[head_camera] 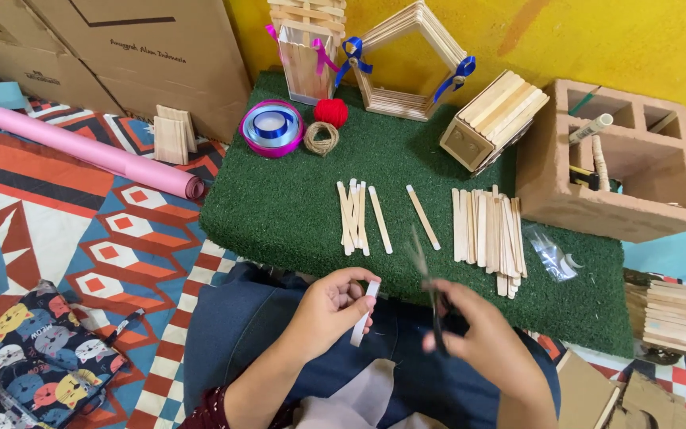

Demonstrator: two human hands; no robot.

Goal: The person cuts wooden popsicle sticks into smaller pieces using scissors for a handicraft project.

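head view looks down on the left hand point(329, 310), its fingers pinched on a flat pale wooden craft stick point(365, 313) held upright over the person's blue-clad lap, while the right hand point(482, 338) has its fingers clamped around the handles of dark scissors point(430, 298), whose blurred blades point up just beside the stick. beyond the hands, a green artificial-turf mat point(279, 206) carries a small bunch of loose craft sticks point(352, 216), a wider row of craft sticks point(488, 232), a ball of red yarn point(331, 112) and a pentagon frame of stacked sticks with blue ribbons point(406, 63).
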